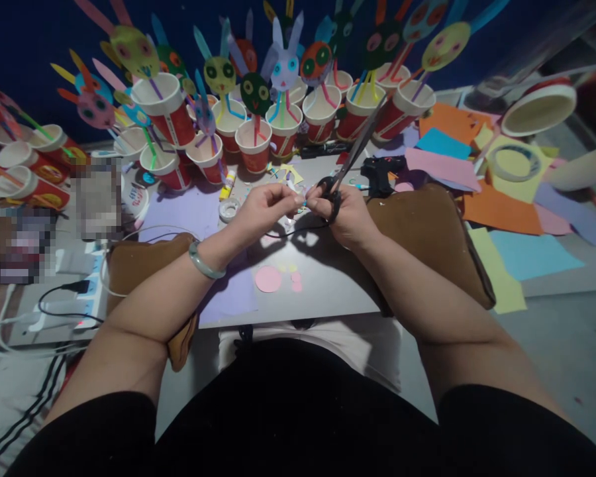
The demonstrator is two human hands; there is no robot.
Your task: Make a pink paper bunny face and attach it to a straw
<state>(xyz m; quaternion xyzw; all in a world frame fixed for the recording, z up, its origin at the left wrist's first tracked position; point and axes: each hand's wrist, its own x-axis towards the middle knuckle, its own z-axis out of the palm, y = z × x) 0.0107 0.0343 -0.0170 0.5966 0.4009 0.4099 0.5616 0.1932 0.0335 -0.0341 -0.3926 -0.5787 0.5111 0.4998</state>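
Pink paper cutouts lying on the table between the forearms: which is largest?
The flat, round pink paper disc, leftmost of the group. The pink paper pieces to its right are clearly smaller.

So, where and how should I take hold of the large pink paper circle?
I would pinch the large pink paper circle at its near rim, coming low from your side. It lies flat on the grey table, so one edge probably must be lifted first. A purple paper sheet lies left and small pink paper pieces right; the near side looks open.
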